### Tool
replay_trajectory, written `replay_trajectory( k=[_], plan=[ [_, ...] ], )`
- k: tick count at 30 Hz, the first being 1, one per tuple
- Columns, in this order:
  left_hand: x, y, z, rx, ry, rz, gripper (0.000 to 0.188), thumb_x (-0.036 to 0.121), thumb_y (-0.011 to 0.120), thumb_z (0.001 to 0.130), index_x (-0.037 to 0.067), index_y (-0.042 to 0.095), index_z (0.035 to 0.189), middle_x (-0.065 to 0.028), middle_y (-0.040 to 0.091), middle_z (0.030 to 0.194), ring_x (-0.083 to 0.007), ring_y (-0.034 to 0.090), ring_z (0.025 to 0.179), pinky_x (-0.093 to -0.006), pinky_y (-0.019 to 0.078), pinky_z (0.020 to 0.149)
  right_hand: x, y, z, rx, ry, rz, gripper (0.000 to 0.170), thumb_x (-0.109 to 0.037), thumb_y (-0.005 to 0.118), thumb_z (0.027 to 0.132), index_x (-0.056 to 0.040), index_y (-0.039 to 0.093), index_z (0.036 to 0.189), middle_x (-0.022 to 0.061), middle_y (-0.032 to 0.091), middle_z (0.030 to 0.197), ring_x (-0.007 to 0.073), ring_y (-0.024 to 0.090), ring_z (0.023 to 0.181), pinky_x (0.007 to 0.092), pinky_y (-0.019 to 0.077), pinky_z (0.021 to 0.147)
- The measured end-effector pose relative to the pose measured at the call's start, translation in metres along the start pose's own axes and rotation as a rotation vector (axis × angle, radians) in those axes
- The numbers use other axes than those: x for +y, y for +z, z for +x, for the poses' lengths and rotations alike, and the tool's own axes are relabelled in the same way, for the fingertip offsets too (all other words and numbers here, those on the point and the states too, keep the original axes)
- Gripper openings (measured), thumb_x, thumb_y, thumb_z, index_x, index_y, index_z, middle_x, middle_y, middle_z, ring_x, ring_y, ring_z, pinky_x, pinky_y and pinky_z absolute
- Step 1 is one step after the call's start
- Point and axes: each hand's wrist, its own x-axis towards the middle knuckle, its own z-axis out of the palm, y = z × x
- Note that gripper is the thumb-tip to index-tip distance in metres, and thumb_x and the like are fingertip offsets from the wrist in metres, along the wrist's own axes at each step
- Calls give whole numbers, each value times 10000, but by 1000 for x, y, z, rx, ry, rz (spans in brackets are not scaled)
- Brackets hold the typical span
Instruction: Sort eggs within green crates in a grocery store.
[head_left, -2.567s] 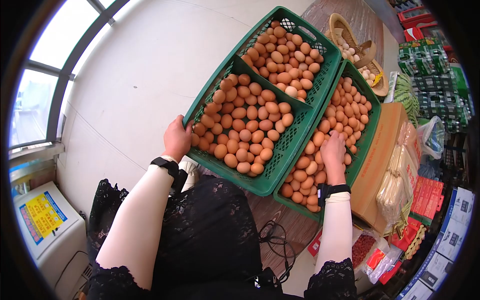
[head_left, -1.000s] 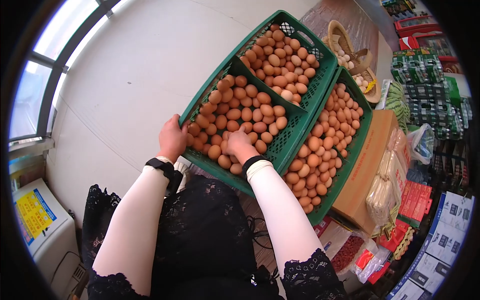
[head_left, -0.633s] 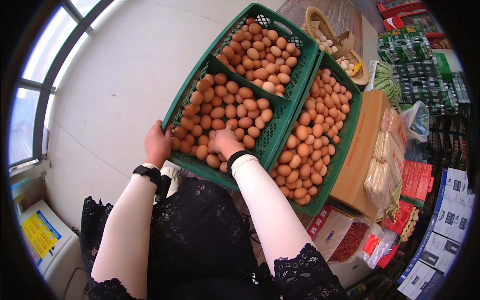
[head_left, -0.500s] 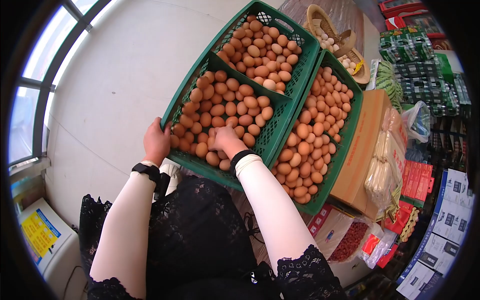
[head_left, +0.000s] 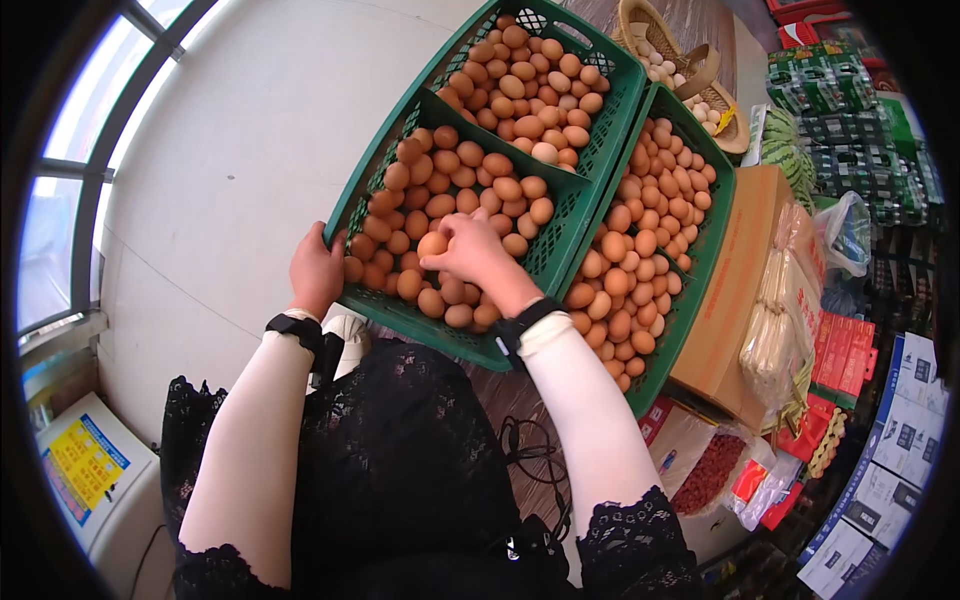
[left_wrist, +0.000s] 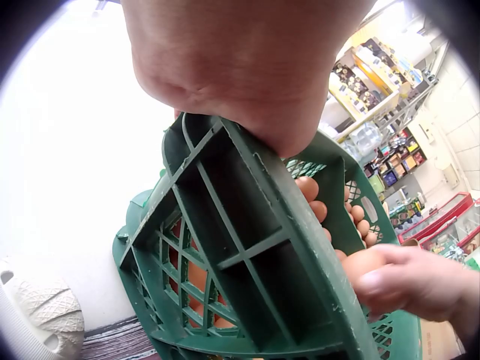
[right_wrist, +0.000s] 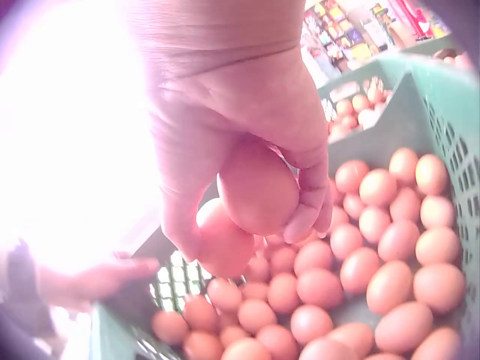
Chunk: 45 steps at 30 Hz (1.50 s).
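In the head view, my left hand [head_left: 317, 272] grips the near-left corner of the larger green crate [head_left: 425, 335]; the left wrist view shows its palm [left_wrist: 240, 67] over the rim. My right hand [head_left: 478, 255] is above the near compartment, pinching a brown egg [head_left: 433, 245]. From the right wrist, two eggs appear in the right hand [right_wrist: 232, 112]: one egg [right_wrist: 259, 187] between thumb and fingers, another egg [right_wrist: 225, 240] beside it near the thumb. Many brown eggs [head_left: 440, 205] lie loose below the hand.
A second green crate of eggs [head_left: 700, 290] stands against the first one's right side. Beyond are a wicker basket [head_left: 640, 15], a cardboard box [head_left: 735, 300] and a watermelon [head_left: 785, 150]. Black cables [head_left: 540, 455] lie below the crates.
My right hand left the right-hand crate for the larger crate's near compartment, reached among the eggs, and has now risen with an egg visible in its fingers. My left hand kept its corner grip.
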Motion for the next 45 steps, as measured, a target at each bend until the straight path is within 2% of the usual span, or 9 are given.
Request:
replay_trajectory(
  k=[7, 13, 21, 28, 30, 34, 38, 42, 45],
  plan=[
    [-4, 4, 1, 33, 47, 22, 316, 350, 580, 904, 39, 531, 873, -197, 623, 818, -425, 591, 789, -500, 453, 667, 55, -107, -139, 302, 282, 100, 561, -367, 830, 644, -18, 635, 1039, 191, 566, 1097, 294, 575, 1010, 368, 488, 885],
    [3, -1, -1, 4, 7, 28, 326, 361, 580, 909, 40, 535, 883, -193, 631, 830, -421, 599, 803, -496, 459, 679, 101, -30, -204, 42, 657, 189, 638, -447, 821, 640, 0, 631, 1053, 193, 616, 1040, 282, 632, 909, 356, 513, 810],
    [-5, 5, 2, 25, 38, 20, 324, 359, 580, 908, 37, 550, 895, -205, 629, 808, -424, 596, 804, -483, 461, 681, 104, 1, -184, 104, 583, -59, 538, -385, 821, 631, -31, 666, 1004, 212, 645, 897, 318, 632, 877, 359, 518, 806],
    [-3, 3, 0, 30, 34, 29, 318, 361, 581, 906, 44, 555, 899, -197, 634, 832, -415, 603, 808, -488, 462, 684, 145, -45, -179, 412, 861, 642, 331, -290, 712, 826, 18, 621, 904, 172, 658, 822, 307, 657, 830, 400, 522, 757],
    [-3, 2, 1, 13, 16, 33, 319, 365, 580, 905, 47, 555, 901, -191, 637, 840, -408, 608, 816, -492, 464, 692, 162, -39, -176, 593, 607, -29, 299, -250, 670, 861, 10, 584, 982, 200, 596, 974, 346, 608, 894, 447, 490, 837],
    [2, -2, 0, -11, 6, 50, 316, 355, 582, 900, 41, 547, 901, -195, 640, 863, -413, 609, 826, -491, 476, 707, 218, -16, -168, 430, 445, -170, 402, -171, 643, 851, 9, 480, 1172, 258, 422, 1216, 403, 421, 1175, 414, 344, 1034],
    [1, -1, 0, 25, 11, 30, 300, 333, 599, 890, 37, 559, 915, -197, 644, 871, -410, 616, 836, -492, 485, 711, 119, -77, -133, 77, 587, -290, 440, -199, 652, 833, 32, 483, 1167, 272, 428, 1234, 444, 443, 1160, 462, 386, 1005],
    [4, -5, -1, -5, -15, 18, 300, 319, 605, 887, 25, 550, 910, -198, 644, 882, -405, 616, 831, -490, 486, 718, 50, -71, -81, -4, 160, 44, 335, -240, 659, 866, 6, 546, 1062, 141, 630, 908, 238, 631, 799, 357, 519, 739],
    [3, -5, -1, 6, 4, 16, 288, 310, 607, 886, 29, 543, 898, -187, 643, 887, -399, 614, 836, -489, 486, 716, 13, -8, -26, -348, -50, -115, 390, -257, 659, 837, 0, 529, 1100, 228, 635, 1036, 350, 635, 950, 393, 508, 830]
  ],
)
